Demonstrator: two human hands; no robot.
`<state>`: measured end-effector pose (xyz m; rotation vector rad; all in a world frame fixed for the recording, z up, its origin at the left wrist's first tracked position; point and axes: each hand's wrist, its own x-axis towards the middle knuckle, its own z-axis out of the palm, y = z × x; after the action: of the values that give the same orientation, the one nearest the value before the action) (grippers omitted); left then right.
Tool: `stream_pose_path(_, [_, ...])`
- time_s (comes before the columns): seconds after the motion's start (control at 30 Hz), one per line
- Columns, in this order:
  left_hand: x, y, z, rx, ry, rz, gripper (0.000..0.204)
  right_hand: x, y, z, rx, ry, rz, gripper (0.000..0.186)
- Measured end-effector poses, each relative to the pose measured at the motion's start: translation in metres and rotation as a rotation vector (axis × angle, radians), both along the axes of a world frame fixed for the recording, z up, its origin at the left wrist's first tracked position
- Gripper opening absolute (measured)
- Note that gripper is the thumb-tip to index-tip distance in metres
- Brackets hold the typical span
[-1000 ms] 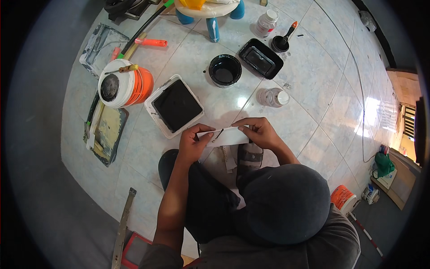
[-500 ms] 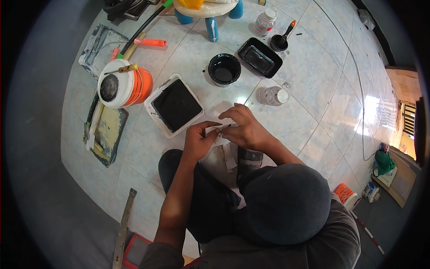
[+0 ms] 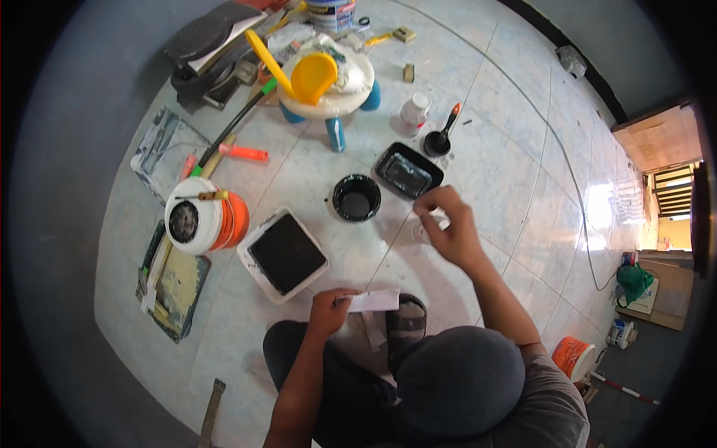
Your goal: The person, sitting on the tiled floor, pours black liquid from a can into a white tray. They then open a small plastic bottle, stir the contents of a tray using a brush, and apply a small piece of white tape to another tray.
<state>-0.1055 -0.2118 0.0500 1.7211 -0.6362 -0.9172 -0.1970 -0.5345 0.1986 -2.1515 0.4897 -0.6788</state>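
Note:
My left hand (image 3: 327, 312) is closed on a white strip of paper (image 3: 377, 300), which sticks out to the right above my sandal. My right hand (image 3: 453, 230) is raised over a clear bottle (image 3: 423, 233) and hides most of it. Its thumb and forefinger are bent together in a pinch; what lies between them, if anything, is too small to tell. Beyond the left hand stands a white square tub (image 3: 317, 284) with a black surface inside. A round black bowl (image 3: 356, 198) and a black rectangular tray (image 3: 408, 170) stand farther off.
An orange-and-white bucket (image 3: 235, 222) with a yellow-handled tool on it stands left. A small black cup (image 3: 437, 144) holds a brush, beside a white-capped bottle (image 3: 415, 113). Farther back is a blue-legged stool (image 3: 337, 134) bearing yellow things. A cable (image 3: 559, 142) crosses the tiles.
My right hand has left the paper and moved up and right, over the clear bottle. The left hand keeps the paper. The view has shifted, showing more of the stool.

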Motion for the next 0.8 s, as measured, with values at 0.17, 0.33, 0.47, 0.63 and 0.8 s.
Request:
stream_pose_path(0.17, [0.002, -0.006, 0.002, 0.123, 0.01, -0.115, 0.029, 0.064, -0.112, 0.014, -0.031, 0.438, 0.019, 0.021])
stream_pose_path(0.33, [-0.011, -0.009, -0.023, 0.045, 0.109, -0.085, 0.028, 0.181, -0.215, 0.021, -0.367, 0.571, -0.269, 0.023])
stream_pose_path(0.47, [0.003, 0.001, -0.022, 0.025, 0.118, -0.04, 0.028, 0.192, -0.145, 0.089, -0.56, 0.427, -0.352, 0.027])
stream_pose_path(0.63, [0.013, 0.002, -0.015, 0.02, 0.158, 0.002, 0.029, 0.115, -0.012, 0.058, -0.258, 0.425, 0.285, 0.041])
stream_pose_path(0.8, [0.011, -0.01, -0.004, -0.201, 0.183, -0.024, 0.027, 0.024, 0.071, -0.043, -0.065, 0.81, 0.626, 0.041])
